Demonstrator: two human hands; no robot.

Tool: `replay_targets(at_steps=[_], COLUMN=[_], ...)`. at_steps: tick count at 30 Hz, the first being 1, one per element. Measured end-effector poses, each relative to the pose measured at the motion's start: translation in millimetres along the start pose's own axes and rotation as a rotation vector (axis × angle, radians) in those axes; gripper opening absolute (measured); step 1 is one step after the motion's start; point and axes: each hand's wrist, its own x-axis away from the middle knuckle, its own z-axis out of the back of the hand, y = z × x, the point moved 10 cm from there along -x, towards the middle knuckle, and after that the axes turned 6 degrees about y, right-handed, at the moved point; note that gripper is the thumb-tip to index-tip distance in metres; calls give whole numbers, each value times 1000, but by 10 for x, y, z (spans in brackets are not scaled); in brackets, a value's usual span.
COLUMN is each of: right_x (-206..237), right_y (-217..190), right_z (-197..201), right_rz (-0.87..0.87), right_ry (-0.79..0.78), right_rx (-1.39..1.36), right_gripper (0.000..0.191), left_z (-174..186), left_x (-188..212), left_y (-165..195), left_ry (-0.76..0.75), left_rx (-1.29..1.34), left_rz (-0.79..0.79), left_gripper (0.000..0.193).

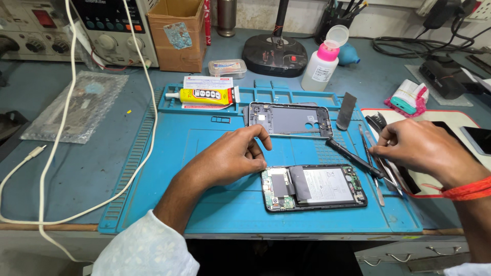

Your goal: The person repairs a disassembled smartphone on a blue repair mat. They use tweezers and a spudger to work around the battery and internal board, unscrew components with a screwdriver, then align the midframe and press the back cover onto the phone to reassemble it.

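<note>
Opened phone (314, 187) lies flat on the blue work mat (204, 168), close to the front edge of the tabletop (76, 168), its back off and the battery and small circuit boards facing up. Left hand (227, 158) rests just beside the phone's left end, fingers curled narrow with thumb and forefinger pinched near each other; they may hold something tiny, but I cannot tell. It looks placed to steady that end of the phone.

Right hand (422, 145) sits over at the mat's right edge, fingers closed down on a cluster of slim metal tools (381, 176), tweezers or picks by the look of them. How many it grips is hard to say. A black-handled screwdriver (353, 157) lies slanted between the 2 hands, touching nothing but the mat.

Behind the phone sits its removed frame (290, 120), set aside toward the back of the mat. A yellow glue tube (202, 95) rests in the mat's tray strip, and a white bottle with a pink cap (321, 66) stands further back.

The right hand covers the tool tips, and the right wrist with its red-orange thread (468, 190) runs out of view at the edge.
</note>
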Motion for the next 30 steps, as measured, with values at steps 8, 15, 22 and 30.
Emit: replay_targets(at_steps=[8, 15, 22, 30], right_x=[-52, 43, 412, 511], right_y=[129, 40, -867, -1454], right_z=[-133, 530, 675, 340], right_rz=[-82, 136, 599, 578], right_ry=[-102, 469, 428, 216], right_rx=[-103, -462, -1408, -1256], right_gripper=[34, 20, 42, 25], left_z=[-15, -30, -16, -32], left_x=[-8, -34, -28, -38], left_y=[39, 19, -11, 7], left_ry=[3, 5, 7, 23], left_rx=[17, -2, 37, 34], left_rz=[-26, -12, -21, -54], left_gripper=[29, 29, 30, 28])
